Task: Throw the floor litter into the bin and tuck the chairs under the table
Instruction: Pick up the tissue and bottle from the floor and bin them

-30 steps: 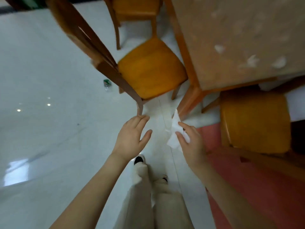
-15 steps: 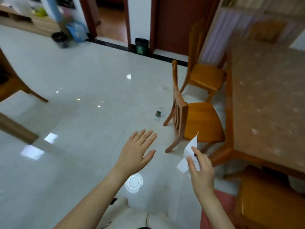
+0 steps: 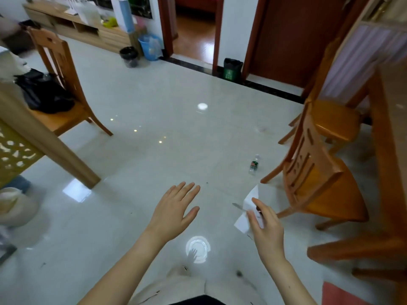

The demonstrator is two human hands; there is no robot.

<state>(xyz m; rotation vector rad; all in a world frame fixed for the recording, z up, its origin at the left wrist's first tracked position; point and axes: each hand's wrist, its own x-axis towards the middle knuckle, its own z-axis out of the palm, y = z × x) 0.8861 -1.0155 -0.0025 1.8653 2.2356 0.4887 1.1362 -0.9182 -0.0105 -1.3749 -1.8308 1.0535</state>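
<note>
Seen from the head camera, the left hand hung over the glossy white tiled floor with its fingers straight and spread, its grip wide and holding nothing. The right hand pinched a crumpled white sheet of paper between thumb and fingertips, above the floor and near the closer of two orange-brown wooden chairs. That chair stood with its slatted back toward the room and its seat showing outside the edge of the brown patterned tabletop on the right. The second wooden chair stood behind it, also out from the edge.

A small clear plastic bottle with a green label lay on the floor just beside the closer chair's rear leg, between the hands and the far wall. Along that wall stood a dark bin with a green front between two doorways, and further left a black round bin touching or just beside a blue plastic bin.

On the left, a third wooden chair carried a black bag on its seat, next to a slanting wooden post with a pale lattice panel. A red mat showed at the lower right.
</note>
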